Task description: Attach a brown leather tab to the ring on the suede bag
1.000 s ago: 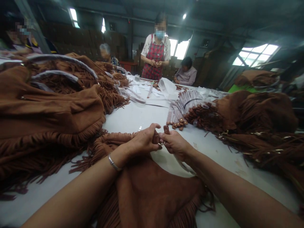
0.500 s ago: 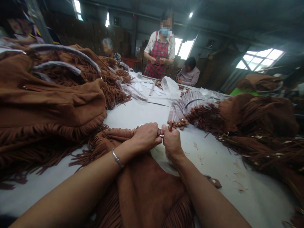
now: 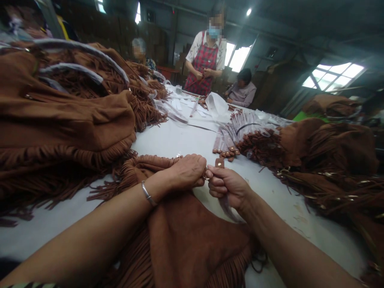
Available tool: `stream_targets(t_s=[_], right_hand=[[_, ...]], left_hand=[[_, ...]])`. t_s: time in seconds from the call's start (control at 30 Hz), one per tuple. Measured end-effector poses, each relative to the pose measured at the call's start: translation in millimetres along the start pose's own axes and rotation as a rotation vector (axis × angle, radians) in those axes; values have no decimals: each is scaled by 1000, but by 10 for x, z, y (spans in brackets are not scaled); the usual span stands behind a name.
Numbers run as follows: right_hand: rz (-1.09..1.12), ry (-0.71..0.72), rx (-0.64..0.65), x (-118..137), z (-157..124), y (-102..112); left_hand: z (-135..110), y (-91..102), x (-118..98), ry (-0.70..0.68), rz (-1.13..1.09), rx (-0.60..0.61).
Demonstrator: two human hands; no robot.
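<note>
Head view: left hand (image 3: 187, 172) is closed, fingers curled tight on the top edge of a brown fringed suede bag (image 3: 192, 236) that lies on the white counter (image 3: 171, 146) beneath both forearms. Right hand (image 3: 228, 184) is closed as well, pinching a brown strap tab (image 3: 219, 162) that stands upright above its thumb. Both hands meet knuckle to knuckle at a small metal ring (image 3: 205, 176), largely hidden between them. At 12 o'clock from the hands lies a bundle of wrapped straps (image 3: 231, 138). At 9 o'clock rises a pile of fringed bags (image 3: 66, 120); at 3 o'clock another heap (image 3: 327, 160).
</note>
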State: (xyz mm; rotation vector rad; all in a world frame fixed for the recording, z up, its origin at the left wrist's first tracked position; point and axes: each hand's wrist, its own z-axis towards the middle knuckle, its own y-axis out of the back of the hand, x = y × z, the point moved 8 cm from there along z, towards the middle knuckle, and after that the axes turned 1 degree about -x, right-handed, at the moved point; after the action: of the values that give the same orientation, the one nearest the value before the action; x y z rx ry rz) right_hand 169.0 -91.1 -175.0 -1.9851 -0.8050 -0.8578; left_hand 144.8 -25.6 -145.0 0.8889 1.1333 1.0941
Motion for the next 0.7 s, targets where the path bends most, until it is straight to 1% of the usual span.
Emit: stream_targets(t_s=[0.1, 0.17, 0.23, 0.27, 0.37, 0.47, 0.57, 0.63, 0.7], right_hand=[[163, 109, -161, -16, 50, 36], [209, 155, -246, -20, 77, 60], [233, 196, -299, 10, 91, 86], [245, 214, -309, 35, 95, 95], [283, 231, -288, 102, 124, 89], [317, 223, -286, 120, 160, 90], [293, 290, -306, 163, 158, 141], [209, 300, -239, 190, 152, 157], [120, 207, -110, 154, 151, 163]], left_hand=[[37, -36, 22, 73, 36, -25], [43, -21, 39, 141, 63, -52], [34, 1, 26, 160, 71, -58], [27, 6, 5, 145, 64, -49], [5, 16, -44, 108, 59, -34], [-6, 15, -27, 174, 99, -72], [-6, -4, 3, 245, 124, -110], [0, -11, 20, 237, 131, -108], [6, -21, 22, 170, 127, -72]])
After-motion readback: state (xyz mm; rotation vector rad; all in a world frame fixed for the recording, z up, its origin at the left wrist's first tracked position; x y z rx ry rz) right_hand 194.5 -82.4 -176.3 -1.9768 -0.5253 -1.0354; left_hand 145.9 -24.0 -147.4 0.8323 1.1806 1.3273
